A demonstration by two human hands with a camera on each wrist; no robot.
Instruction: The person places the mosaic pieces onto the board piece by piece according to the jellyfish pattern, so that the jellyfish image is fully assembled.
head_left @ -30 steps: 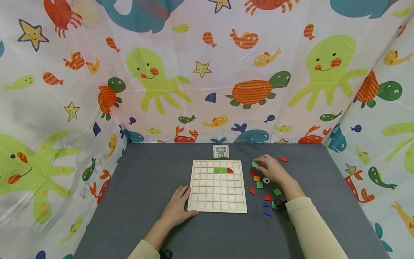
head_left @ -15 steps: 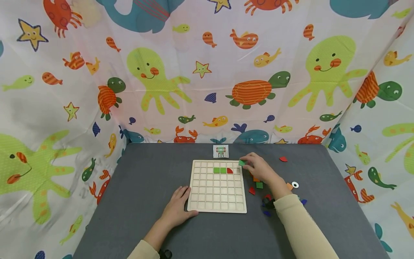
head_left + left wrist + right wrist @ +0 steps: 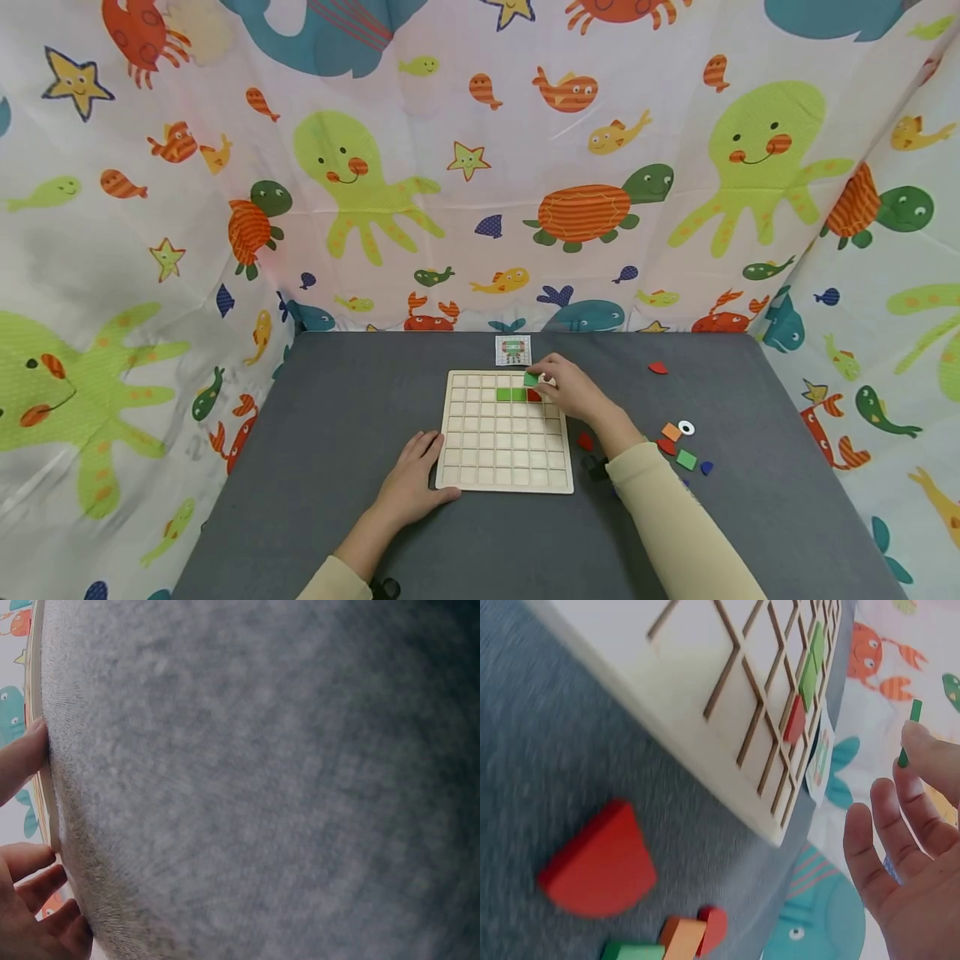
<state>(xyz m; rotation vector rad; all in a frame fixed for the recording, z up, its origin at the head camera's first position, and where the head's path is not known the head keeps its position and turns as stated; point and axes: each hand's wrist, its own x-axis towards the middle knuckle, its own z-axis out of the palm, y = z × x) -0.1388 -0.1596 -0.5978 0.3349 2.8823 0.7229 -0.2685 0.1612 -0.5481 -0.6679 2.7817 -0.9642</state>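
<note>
The wooden grid board (image 3: 504, 489) lies flat on the grey table. Two green square tiles (image 3: 511, 394) and a red quarter-round tile (image 3: 534, 396) sit side by side in its second row from the back. My left hand (image 3: 412, 483) rests at the board's left side, thumb by the near corner and fingers along the edge, as the left wrist view also shows. Over the back right part of the board, my right hand (image 3: 573, 393) pinches a green square tile (image 3: 531, 379) between thumb and fingertip. From the right wrist, that tile (image 3: 916, 711) shows edge-on, above the board.
A small picture card (image 3: 513, 351) lies behind the board. Right of it are loose tiles: red quarter-rounds (image 3: 657, 367), an orange square (image 3: 671, 432), a white ring (image 3: 686, 427), a green square (image 3: 686, 459) and blue pieces (image 3: 707, 468). My right forearm hides others. A patterned cloth hangs behind.
My right hand has carried the green square tile leftward from the loose tiles to over the board's back right part. The left hand and the board have stayed put.
</note>
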